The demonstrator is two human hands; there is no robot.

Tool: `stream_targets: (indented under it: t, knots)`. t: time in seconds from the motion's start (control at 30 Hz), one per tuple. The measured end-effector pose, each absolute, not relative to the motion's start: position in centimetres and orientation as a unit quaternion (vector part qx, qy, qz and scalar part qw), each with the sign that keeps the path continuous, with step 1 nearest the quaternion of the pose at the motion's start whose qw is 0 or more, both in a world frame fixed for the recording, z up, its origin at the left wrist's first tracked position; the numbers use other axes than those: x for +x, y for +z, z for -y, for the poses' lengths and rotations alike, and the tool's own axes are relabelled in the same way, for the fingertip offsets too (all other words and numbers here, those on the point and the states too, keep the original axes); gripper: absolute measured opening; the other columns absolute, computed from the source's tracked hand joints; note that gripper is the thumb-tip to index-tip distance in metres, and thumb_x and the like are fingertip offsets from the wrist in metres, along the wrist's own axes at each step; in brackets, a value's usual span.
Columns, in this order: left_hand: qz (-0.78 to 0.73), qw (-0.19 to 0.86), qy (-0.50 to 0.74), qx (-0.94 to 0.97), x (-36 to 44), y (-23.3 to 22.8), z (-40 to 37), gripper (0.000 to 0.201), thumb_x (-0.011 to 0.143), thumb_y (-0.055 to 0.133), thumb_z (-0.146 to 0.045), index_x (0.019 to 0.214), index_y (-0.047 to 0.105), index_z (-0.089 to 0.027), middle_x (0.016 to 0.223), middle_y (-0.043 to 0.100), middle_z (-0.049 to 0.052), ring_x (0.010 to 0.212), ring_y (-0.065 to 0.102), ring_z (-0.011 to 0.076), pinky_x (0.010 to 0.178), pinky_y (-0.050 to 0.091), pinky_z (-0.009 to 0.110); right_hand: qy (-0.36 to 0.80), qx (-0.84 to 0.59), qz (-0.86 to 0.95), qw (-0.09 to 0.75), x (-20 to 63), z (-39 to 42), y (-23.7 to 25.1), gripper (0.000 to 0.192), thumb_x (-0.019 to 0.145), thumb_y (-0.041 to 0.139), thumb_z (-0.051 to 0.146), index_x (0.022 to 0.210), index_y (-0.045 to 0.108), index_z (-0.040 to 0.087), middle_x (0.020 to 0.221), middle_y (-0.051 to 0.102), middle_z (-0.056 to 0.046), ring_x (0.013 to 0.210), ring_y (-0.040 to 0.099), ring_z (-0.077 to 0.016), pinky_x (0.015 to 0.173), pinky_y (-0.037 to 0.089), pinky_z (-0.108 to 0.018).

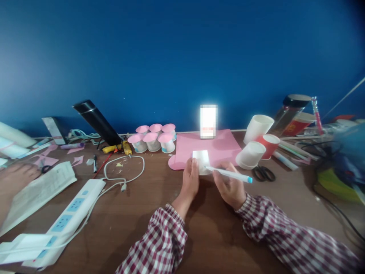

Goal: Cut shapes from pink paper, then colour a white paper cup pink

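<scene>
Head view, risks first, big to small: desk (208, 236) is crowded, and the right hand (230, 186) sits near the tilted white cups (251, 155) and red cup (270, 146); a wide swing of wrist or pen end could knock or roll them. Pink sheet (185, 146) lies flat just behind the work, so a slipped nib might ink it. White paper cup (203, 160) is at the sheet's near edge, between the two hands, pinched in the left hand (190, 179) with the thumb on the near side; if that hold is light, pressing could turn it or dent the wall. White marker (234, 175) is gripped in the right hand, nib end toward the cup; a curved wall plus a shaky hold could make it skid. Hard to see: blue-and-yellow bundle (349, 152) at far right, smeared and cut off; co-worker's hand (21, 175) cut by the left edge, grip can't tell; lit screen (208, 118) blanked out; left fingers behind the cup mostly hidden; scissors (264, 175) show handles only; nib too small to call touching or just off; any mark on the cup unreadable.
</scene>
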State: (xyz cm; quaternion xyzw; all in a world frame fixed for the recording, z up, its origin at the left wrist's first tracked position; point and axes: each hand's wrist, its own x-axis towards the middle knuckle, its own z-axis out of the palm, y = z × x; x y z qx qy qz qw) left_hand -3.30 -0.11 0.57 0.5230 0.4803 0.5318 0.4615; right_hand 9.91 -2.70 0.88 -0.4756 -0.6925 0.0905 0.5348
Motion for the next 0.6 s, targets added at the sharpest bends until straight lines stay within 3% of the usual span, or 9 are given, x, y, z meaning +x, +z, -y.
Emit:
stream_targets:
  t: [0.27, 0.6]
  knots:
    - [-0.470, 0.452, 0.535, 0.537, -3.31, 0.81, 0.12, 0.041, 0.089, 0.034, -0.051, 0.086, 0.056, -0.016, 0.098, 0.061, 0.008, 0.098, 0.053, 0.0201, 0.087, 0.041, 0.032, 0.078, -0.476, 0.700, 0.527, 9.85, 2.56, 0.98, 0.008, 0.083, 0.054, 0.022, 0.090, 0.054, 0.019, 0.082, 0.059, -0.005, 0.076, 0.057, -0.0199, 0.069, 0.048, -0.033]
    - [-0.460, 0.456, 0.546, 0.531, -3.15, 0.78, 0.11, 0.040, 0.088, 0.035, -0.051, 0.088, 0.055, -0.017, 0.096, 0.060, 0.007, 0.088, 0.054, 0.0175, 0.079, 0.044, 0.029, 0.062, -0.474, 0.721, 0.501, 9.82, 2.69, 1.14, 0.005, 0.084, 0.052, 0.023, 0.086, 0.053, 0.019, 0.079, 0.058, -0.005, 0.073, 0.056, -0.0196, 0.067, 0.046, -0.032]
